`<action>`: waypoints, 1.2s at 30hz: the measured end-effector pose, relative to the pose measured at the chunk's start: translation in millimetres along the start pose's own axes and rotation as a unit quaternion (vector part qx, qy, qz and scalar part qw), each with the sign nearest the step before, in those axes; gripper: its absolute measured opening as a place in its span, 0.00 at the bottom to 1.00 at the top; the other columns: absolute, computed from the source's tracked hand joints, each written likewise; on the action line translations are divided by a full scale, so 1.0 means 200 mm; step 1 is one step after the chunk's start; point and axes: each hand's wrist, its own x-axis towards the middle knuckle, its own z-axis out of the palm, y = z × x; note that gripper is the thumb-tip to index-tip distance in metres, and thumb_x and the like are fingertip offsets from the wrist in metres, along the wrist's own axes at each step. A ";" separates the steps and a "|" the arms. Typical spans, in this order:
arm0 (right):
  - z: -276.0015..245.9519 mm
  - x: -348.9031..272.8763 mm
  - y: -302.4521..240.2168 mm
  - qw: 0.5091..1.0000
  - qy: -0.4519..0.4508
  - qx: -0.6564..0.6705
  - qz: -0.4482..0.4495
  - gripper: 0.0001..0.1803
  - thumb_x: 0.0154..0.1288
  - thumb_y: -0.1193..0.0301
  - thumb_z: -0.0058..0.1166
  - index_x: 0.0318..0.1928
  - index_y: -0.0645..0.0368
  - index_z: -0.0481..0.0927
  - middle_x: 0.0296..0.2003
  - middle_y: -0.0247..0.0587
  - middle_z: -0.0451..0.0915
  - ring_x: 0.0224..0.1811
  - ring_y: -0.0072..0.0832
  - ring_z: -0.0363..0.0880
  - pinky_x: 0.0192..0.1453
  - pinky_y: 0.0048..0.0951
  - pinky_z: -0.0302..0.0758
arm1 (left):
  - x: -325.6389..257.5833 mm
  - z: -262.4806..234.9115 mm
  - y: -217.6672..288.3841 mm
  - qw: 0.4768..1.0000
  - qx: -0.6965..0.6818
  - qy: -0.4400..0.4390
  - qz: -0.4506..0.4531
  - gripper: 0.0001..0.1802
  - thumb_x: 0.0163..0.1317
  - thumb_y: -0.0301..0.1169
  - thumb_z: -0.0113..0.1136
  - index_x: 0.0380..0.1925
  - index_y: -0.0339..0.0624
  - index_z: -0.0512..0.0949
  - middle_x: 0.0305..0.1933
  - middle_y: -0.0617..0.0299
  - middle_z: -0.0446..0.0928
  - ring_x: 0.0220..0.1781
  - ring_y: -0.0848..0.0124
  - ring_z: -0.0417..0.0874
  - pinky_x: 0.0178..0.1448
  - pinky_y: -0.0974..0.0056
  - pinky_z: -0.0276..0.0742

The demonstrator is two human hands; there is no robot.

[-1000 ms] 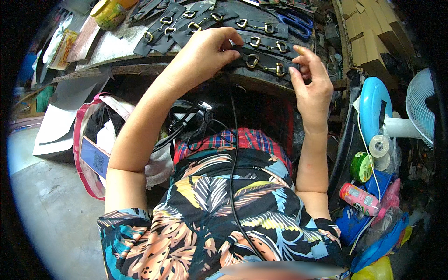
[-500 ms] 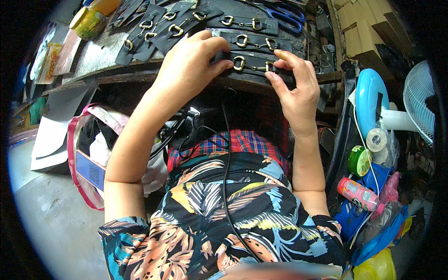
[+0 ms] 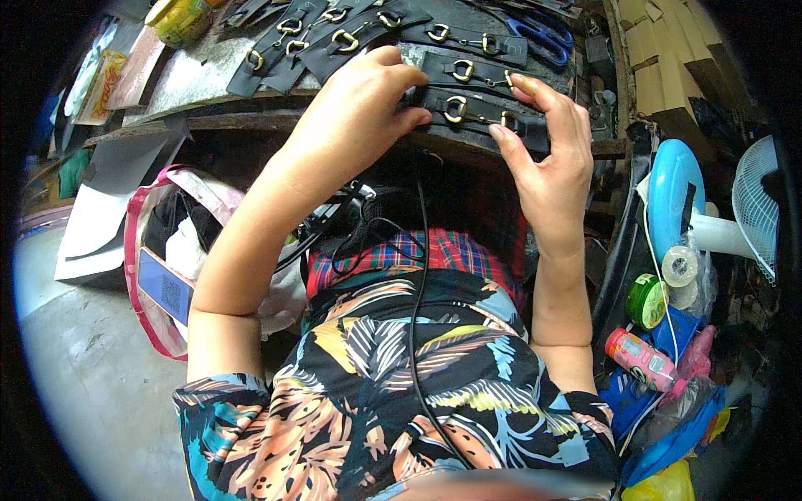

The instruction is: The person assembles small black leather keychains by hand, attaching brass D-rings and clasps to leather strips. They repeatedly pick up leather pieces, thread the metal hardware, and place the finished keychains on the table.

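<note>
Nearest me on the workbench edge lies a black leather-like strap with a gold-coloured ring on its left part and a metal bar-and-ring fitting toward its right. My left hand grips the strap's left end, thumb and forefinger on either side of it. Around the right end curl the fingers of my right hand, the thumb near the front edge and the fingertips at the far edge. Just beyond lies a second, similar strap, close to my fingertips. Part of each strap end is hidden by my hands.
Farther back are another fitted strap, several overlapping ones and blue-handled scissors. A yellow jar stands at the back left. On the right are a blue and white fan and a pink bottle. A black cable hangs before me.
The whole view has shifted, so the bench and straps appear farther right and slightly lower or higher by place. Both hands stay at the near strap's ends, with little visible change in grip.
</note>
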 end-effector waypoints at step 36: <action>0.15 0.06 0.04 0.976 -0.034 0.212 0.035 0.28 0.62 0.77 0.67 0.63 0.58 0.76 0.45 0.35 0.84 0.47 0.22 0.81 0.58 0.27 0.76 | 0.03 -0.03 -0.06 0.850 -0.482 -0.086 -0.196 0.16 0.68 0.29 0.65 0.51 0.30 0.82 0.38 0.58 0.85 0.35 0.71 0.89 0.43 0.68 0.87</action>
